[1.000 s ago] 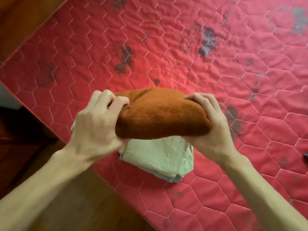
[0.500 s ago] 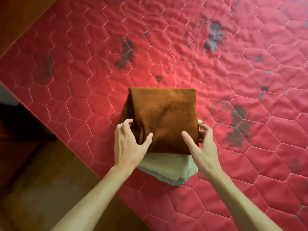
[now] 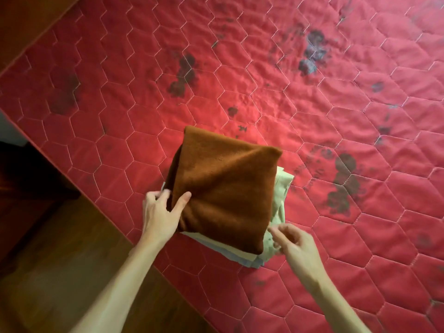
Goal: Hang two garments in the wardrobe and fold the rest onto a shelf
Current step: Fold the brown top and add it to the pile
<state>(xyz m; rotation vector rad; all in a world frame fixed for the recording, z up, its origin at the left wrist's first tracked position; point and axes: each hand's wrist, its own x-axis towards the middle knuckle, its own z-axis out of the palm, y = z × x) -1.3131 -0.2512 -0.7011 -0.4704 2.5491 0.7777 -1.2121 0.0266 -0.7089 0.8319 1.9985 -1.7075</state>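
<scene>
Rust-brown fleece garment (image 3: pixel 223 191), folded square, sits on top of a pale green folded garment (image 3: pixel 280 200), with a light blue layer (image 3: pixel 242 259) showing at the stack's 6 o'clock edge. Stack lies on the red quilted bedspread (image 3: pixel 312 97), just below frame centre, near the bed edge. Left hand (image 3: pixel 162 213) at the stack's 8 o'clock: thumb pressed on top of the brown fabric, fingers curled at its side edge, pinching that corner. Right hand (image 3: pixel 294 243) at 4 o'clock: blurred, fingers loosely spread, holding nothing; contact with the green cloth can't be confirmed. Wooden floor (image 3: pixel 62 260) at frame 7 o'clock.
</scene>
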